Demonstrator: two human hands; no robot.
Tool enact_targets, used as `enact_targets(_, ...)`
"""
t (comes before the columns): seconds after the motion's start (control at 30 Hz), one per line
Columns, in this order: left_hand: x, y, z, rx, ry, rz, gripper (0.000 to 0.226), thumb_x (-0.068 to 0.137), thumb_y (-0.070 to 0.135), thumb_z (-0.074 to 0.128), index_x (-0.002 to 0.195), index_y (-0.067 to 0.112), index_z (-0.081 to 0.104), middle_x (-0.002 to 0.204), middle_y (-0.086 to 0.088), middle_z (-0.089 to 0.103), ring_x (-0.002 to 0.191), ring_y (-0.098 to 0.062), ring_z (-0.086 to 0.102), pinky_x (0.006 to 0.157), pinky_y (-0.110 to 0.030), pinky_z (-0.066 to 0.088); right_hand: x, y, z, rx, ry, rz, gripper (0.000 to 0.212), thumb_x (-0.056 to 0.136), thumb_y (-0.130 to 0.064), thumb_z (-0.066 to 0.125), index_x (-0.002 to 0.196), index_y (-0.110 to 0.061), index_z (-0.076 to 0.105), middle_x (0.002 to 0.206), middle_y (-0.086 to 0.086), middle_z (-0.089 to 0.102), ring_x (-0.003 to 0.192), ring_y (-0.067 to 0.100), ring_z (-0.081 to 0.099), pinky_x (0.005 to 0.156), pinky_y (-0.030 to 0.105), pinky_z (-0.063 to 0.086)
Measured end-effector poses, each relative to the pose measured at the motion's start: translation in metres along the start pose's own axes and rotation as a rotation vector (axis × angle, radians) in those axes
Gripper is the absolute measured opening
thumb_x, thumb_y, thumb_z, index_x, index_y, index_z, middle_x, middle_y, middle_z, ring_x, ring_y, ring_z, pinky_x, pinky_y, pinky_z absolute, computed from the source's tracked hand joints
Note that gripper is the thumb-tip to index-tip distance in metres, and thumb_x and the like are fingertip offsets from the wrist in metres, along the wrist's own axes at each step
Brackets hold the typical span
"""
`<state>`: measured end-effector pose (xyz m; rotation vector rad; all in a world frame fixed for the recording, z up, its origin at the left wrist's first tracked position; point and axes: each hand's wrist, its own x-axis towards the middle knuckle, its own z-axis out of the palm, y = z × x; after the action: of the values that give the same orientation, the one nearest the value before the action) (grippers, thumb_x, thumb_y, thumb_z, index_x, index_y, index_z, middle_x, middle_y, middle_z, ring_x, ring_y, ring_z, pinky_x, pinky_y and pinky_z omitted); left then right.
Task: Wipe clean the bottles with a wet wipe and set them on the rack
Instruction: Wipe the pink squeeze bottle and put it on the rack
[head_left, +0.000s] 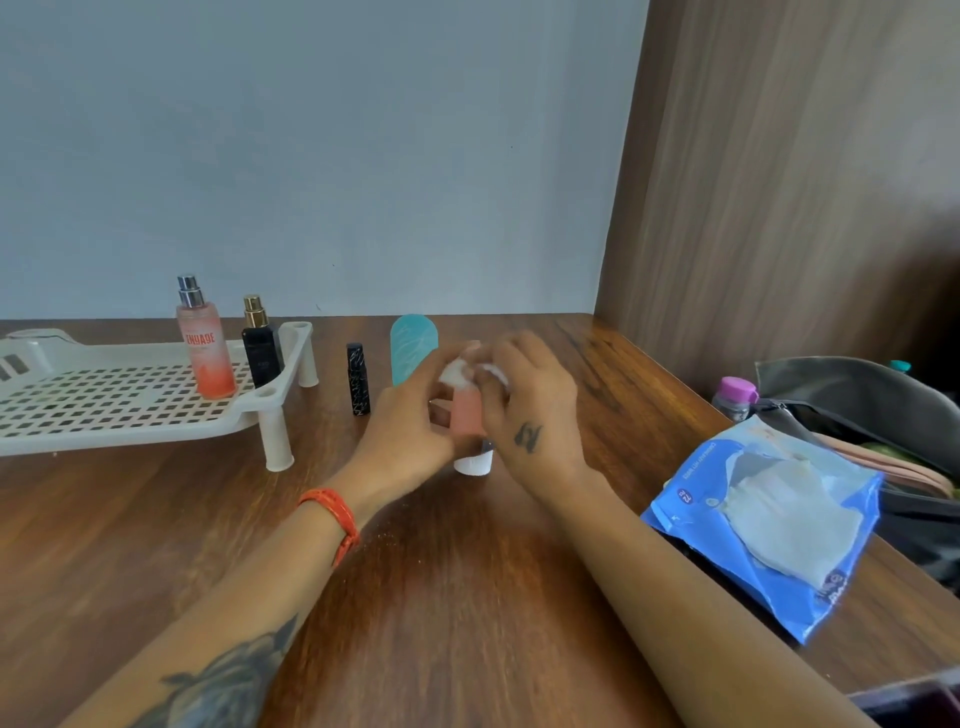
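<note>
Mid-bench: left hand (410, 421) grips a pink bottle (466, 415) standing on its white cap. Right hand (524, 400) pinches a white wipe (457, 371) against the bottle's top. Rack (119, 400) at the bench's left edge carries two spray bottles (205, 343). Blue wipe pack (774, 525) lies near the right edge.
</note>
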<state>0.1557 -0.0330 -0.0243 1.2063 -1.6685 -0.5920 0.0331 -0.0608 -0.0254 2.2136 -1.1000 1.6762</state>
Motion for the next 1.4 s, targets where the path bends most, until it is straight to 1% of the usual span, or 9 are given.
enact_targets(0.07,0.001,0.000,0.001,0.016,-0.001,-0.006,0.078,0.064,0.011,0.082,0.112,0.050,0.035,0.091,0.016,0.058,0.074,-0.003,0.063,0.061,-0.005,0.047,0.004,0.006,0.000,0.009,0.057,0.100,0.008,0.081,-0.002,0.062,0.088,-0.004,0.066,0.087,0.008,0.063,0.075,0.009,0.053,0.070,0.001,0.035)
enact_targets(0.17,0.000,-0.001,0.000,0.036,-0.006,-0.008,0.079,0.065,0.014,0.082,0.121,0.047,0.038,0.095,0.016,0.057,0.080,-0.006,0.063,0.063,-0.004,0.047,-0.004,0.016,-0.003,0.007,0.048,0.146,0.007,0.080,-0.002,0.063,0.085,-0.006,0.065,0.086,0.007,0.062,0.074,0.010,0.053,0.067,0.004,0.037)
enact_targets(0.37,0.000,-0.002,-0.001,0.044,0.014,-0.001,0.074,0.070,0.002,0.070,0.126,0.041,0.043,0.092,0.008,0.059,0.080,-0.008,0.062,0.062,-0.006,0.047,-0.015,-0.002,-0.001,-0.007,-0.103,-0.104,0.009,0.076,-0.001,0.064,0.084,-0.005,0.065,0.086,0.008,0.062,0.074,0.016,0.057,0.062,0.022,0.049)
enact_targets(0.6,0.002,0.000,0.001,0.021,-0.006,-0.011,0.079,0.063,0.011,0.083,0.126,0.040,0.044,0.094,0.007,0.062,0.073,-0.007,0.065,0.061,-0.007,0.049,-0.002,0.006,-0.001,0.016,0.081,0.146,0.008,0.083,-0.010,0.066,0.090,-0.008,0.069,0.088,0.005,0.066,0.077,0.005,0.052,0.065,0.000,0.036)
enact_targets(0.8,0.001,-0.004,0.000,-0.005,0.016,-0.033,0.077,0.066,0.010,0.079,0.121,0.047,0.041,0.100,0.008,0.059,0.086,-0.012,0.064,0.068,-0.009,0.050,-0.013,0.004,-0.003,-0.047,-0.051,-0.055,0.006,0.079,-0.004,0.063,0.085,-0.004,0.065,0.084,0.009,0.062,0.072,0.017,0.058,0.061,0.022,0.050)
enact_targets(0.93,0.001,-0.001,0.001,0.017,0.001,-0.010,0.078,0.063,0.011,0.082,0.121,0.044,0.042,0.096,0.010,0.061,0.078,-0.009,0.065,0.061,-0.007,0.049,0.003,0.006,-0.001,0.010,0.062,0.082,0.003,0.080,-0.007,0.066,0.081,-0.007,0.063,0.081,0.004,0.062,0.071,0.004,0.048,0.063,0.006,0.037)
enact_targets(1.1,0.003,-0.005,0.001,0.020,-0.005,-0.019,0.082,0.063,0.015,0.084,0.125,0.045,0.040,0.102,0.005,0.061,0.085,-0.011,0.065,0.062,-0.006,0.049,-0.004,0.013,-0.003,0.128,0.079,0.311,0.007,0.080,-0.007,0.066,0.076,-0.010,0.062,0.076,-0.001,0.062,0.070,0.005,0.053,0.061,0.005,0.038)
enact_targets(1.27,0.005,-0.010,-0.003,-0.016,0.021,-0.018,0.078,0.065,0.011,0.081,0.121,0.048,0.042,0.103,0.001,0.064,0.080,-0.010,0.067,0.065,-0.008,0.050,-0.019,0.008,-0.004,0.102,-0.100,0.203,0.007,0.075,-0.005,0.068,0.073,-0.010,0.063,0.076,-0.002,0.062,0.071,0.006,0.054,0.062,0.011,0.042)
enact_targets(1.4,0.005,-0.009,-0.002,-0.023,0.000,-0.034,0.080,0.065,0.012,0.082,0.124,0.045,0.041,0.100,0.006,0.061,0.080,-0.006,0.065,0.061,-0.006,0.048,-0.009,0.008,-0.004,0.143,-0.007,0.215,0.005,0.078,-0.008,0.068,0.079,-0.011,0.065,0.080,-0.002,0.064,0.075,0.005,0.055,0.065,0.006,0.040)
